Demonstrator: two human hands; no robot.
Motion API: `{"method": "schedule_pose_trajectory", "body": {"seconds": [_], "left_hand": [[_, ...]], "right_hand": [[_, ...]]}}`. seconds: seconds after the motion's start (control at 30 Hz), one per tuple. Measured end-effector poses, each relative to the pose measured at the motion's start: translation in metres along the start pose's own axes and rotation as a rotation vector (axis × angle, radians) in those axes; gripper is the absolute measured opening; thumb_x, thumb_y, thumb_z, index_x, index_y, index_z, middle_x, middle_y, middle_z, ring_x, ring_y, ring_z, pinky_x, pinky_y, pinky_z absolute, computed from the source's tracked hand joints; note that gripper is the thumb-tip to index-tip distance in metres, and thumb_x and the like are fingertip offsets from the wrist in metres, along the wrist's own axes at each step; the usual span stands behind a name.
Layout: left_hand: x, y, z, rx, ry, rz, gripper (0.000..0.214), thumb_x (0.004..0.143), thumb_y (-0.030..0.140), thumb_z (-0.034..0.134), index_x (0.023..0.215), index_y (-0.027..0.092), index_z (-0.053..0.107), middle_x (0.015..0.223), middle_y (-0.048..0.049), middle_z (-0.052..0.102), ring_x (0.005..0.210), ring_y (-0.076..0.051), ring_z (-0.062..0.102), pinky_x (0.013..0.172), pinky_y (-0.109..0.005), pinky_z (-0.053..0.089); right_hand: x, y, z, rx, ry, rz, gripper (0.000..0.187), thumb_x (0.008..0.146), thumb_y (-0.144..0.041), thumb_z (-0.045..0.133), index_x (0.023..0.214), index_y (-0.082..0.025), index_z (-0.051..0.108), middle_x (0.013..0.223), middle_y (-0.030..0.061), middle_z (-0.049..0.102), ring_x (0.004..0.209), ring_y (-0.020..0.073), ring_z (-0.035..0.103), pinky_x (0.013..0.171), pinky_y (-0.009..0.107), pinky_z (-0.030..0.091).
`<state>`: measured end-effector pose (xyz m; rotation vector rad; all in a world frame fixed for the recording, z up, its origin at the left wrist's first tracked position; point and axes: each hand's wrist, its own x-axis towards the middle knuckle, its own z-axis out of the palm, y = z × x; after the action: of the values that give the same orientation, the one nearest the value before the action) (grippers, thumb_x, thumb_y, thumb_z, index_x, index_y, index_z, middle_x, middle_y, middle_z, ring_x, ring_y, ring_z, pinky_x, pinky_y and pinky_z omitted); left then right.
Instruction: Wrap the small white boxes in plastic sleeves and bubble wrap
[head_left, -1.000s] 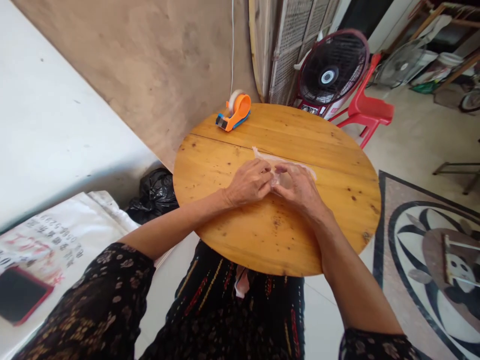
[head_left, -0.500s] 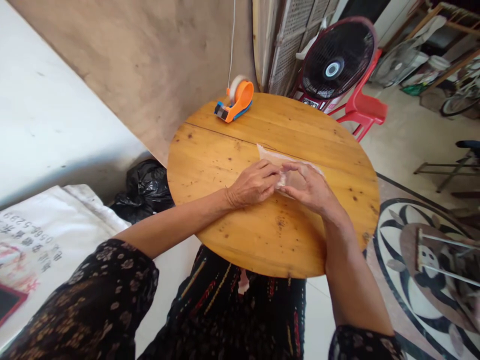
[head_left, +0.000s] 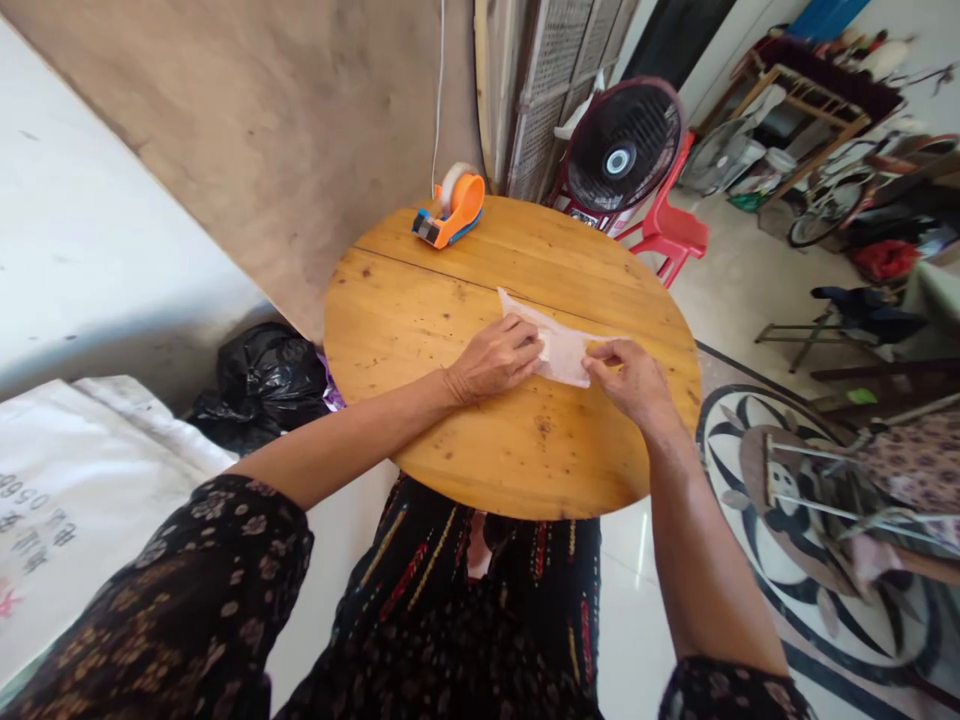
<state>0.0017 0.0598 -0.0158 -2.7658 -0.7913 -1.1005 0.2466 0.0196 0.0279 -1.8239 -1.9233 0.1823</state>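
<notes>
A thin, whitish, see-through sheet [head_left: 566, 362], like plastic wrap or foam film, lies on the round wooden table [head_left: 540, 450]. My left hand [head_left: 499, 358] has its fingers curled down on the sheet's left part. By those fingertips is a small white patch, perhaps a folded bit or a small object under the film; I cannot tell which. On the right side, my right hand [head_left: 631, 382] pinches the sheet's edge between thumb and forefinger. Farther back on the table stands an orange and blue tape dispenser [head_left: 454, 208] with a roll of clear tape, touched by neither hand.
Beyond the table are a dark fan [head_left: 619, 155] and a red plastic chair [head_left: 675, 230]. A black plastic bag [head_left: 262, 385] and a white printed sack [head_left: 97, 500] lie to the left. A wooden panel [head_left: 300, 130] rises behind the table's left side.
My hands have moved apart, the right one shifting from beside the left fingers to the sheet's right edge. More of the sheet now shows between them. The view has turned slightly right.
</notes>
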Motion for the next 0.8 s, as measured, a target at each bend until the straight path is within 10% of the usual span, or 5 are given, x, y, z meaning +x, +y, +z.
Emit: {"method": "schedule_pose_trajectory", "body": {"seconds": [0.13, 0.4, 0.63, 0.8], "left_hand": [[0.000, 0.001, -0.001, 0.043, -0.007, 0.015, 0.025, 0.100, 0.021, 0.044, 0.102, 0.013, 0.067, 0.107, -0.0128, 0.065, 0.101, -0.024, 0.053, 0.092, -0.035, 0.047], [0.002, 0.001, 0.000, 0.082, -0.026, 0.024, 0.024, 0.097, 0.017, 0.044, 0.095, 0.014, 0.068, 0.101, -0.0137, 0.064, 0.097, -0.024, 0.053, 0.085, -0.038, 0.046], [0.001, 0.000, 0.001, 0.091, -0.001, 0.029, 0.024, 0.098, 0.019, 0.045, 0.096, 0.015, 0.068, 0.100, -0.0129, 0.064, 0.096, -0.025, 0.052, 0.085, -0.036, 0.044], [0.001, -0.001, 0.002, 0.089, 0.005, 0.032, 0.021, 0.096, 0.017, 0.047, 0.092, 0.014, 0.067, 0.100, -0.0132, 0.063, 0.096, -0.024, 0.053, 0.084, -0.036, 0.044]], "right_hand": [[-0.009, -0.004, 0.009, -0.049, -0.054, 0.146, 0.041, 0.082, -0.055, 0.061, 0.097, -0.018, 0.068, 0.093, 0.0111, 0.074, 0.080, 0.0259, 0.068, 0.076, 0.040, 0.051], [-0.003, -0.023, 0.010, -0.218, -0.190, 0.291, 0.059, 0.088, -0.066, 0.049, 0.046, -0.026, 0.041, 0.048, 0.0027, 0.046, 0.055, 0.0211, 0.053, 0.056, 0.033, 0.035], [0.022, 0.001, 0.028, -0.026, 0.088, 0.308, 0.032, 0.066, -0.049, 0.073, 0.080, -0.022, 0.064, 0.083, 0.0090, 0.069, 0.084, 0.0272, 0.065, 0.075, 0.038, 0.051], [0.033, 0.006, 0.037, 0.341, 0.073, 0.251, 0.017, 0.062, -0.037, 0.065, 0.069, -0.022, 0.061, 0.082, 0.0080, 0.069, 0.094, 0.0272, 0.064, 0.082, 0.038, 0.051]]}}
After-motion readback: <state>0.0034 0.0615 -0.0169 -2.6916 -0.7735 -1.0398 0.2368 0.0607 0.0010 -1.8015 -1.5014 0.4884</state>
